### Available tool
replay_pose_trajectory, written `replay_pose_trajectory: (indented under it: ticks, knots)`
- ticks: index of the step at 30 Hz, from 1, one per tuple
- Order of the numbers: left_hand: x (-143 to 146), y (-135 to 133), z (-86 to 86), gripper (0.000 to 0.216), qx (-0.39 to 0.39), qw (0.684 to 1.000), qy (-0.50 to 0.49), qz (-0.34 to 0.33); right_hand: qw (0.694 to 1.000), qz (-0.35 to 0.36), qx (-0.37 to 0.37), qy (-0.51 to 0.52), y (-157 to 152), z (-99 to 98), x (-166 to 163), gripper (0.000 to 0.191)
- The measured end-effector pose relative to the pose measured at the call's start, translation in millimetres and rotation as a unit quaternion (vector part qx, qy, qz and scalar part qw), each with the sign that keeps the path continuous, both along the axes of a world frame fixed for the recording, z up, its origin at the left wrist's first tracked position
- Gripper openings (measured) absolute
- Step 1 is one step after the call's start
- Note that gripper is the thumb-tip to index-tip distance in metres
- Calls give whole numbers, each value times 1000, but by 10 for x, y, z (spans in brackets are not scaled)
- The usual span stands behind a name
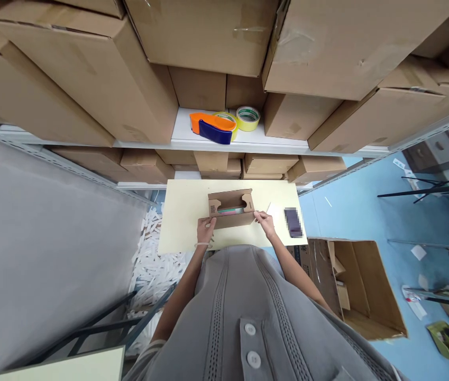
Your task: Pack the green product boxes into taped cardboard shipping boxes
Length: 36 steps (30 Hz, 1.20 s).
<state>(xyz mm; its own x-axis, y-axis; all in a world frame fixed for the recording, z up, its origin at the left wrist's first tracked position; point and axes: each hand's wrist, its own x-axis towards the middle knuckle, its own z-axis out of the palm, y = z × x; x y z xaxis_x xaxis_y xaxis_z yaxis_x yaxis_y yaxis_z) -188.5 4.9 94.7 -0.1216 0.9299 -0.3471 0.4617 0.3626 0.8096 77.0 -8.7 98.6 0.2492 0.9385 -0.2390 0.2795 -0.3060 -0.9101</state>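
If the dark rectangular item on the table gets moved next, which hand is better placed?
Right, I'd judge: the right hand is at the right corner of the cardboard box, with the dark item just to its right. The left hand, at the box's left corner, sits farther off.

Pale-yellow table (184,211), white shelf (280,142), blue floor (339,217).
Table: small open brown carton (232,220); right of the carton, white slip (272,209), then dark, pixelated rectangular item (293,222). Shelf, beyond the carton: orange-and-blue item (213,127), yellow tape rolls (248,118), cardboard boxes (295,114). Floor: large open box (386,296), right of the carton; white strips (156,254), left.
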Motion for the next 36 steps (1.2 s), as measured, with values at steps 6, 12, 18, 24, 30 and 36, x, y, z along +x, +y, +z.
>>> replay_pose_trajectory:
  ticks: [6,12,18,24,30,36]
  knots:
    - [45,75,74,43,3,1000,0,28,998,-14,18,-55,103,50,-55,56]
    - [31,129,86,49,-15,998,34,41,995,-35,-15,-93,163,2,-122,61]
    - [2,-9,14,37,-17,999,24,38,996,-56,-64,36,-14,-67,-158,56]
    - [-17,6,-57,18,11,995,17,99,987,-121,-10,104,-76,-73,-121,55]
    - [-71,87,-114,21,-53,996,47,50,997,-45,-57,2,55,-62,-86,49]
    - [-64,99,-92,44,-109,988,78,82,970,-109,-213,-47,150,-67,-99,43]
